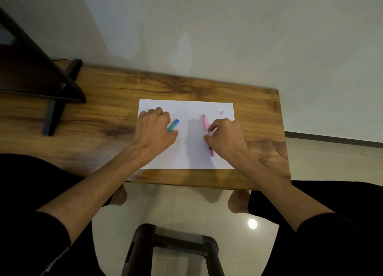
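Note:
A white sheet of paper [187, 151] lies on the wooden table [116, 101]. My left hand [154, 128] rests on the paper's left part, its curled fingers around a teal and blue eraser [173, 125] that sticks out by the thumb. A pink pen [205, 126] lies lengthwise on the right part of the sheet. My right hand [226, 137] pinches the pen near its middle with thumb and fingers; the pen's red tip [211, 151] shows below the hand. A small pink cap [221, 112] lies near the sheet's far right corner.
A dark metal frame [60, 93] stands on the table's left end. The table abuts a pale wall [207, 37]. The table's right edge [284, 134] drops to a tiled floor. A dark stool [176, 246] and my bare feet [238, 201] are below the near edge.

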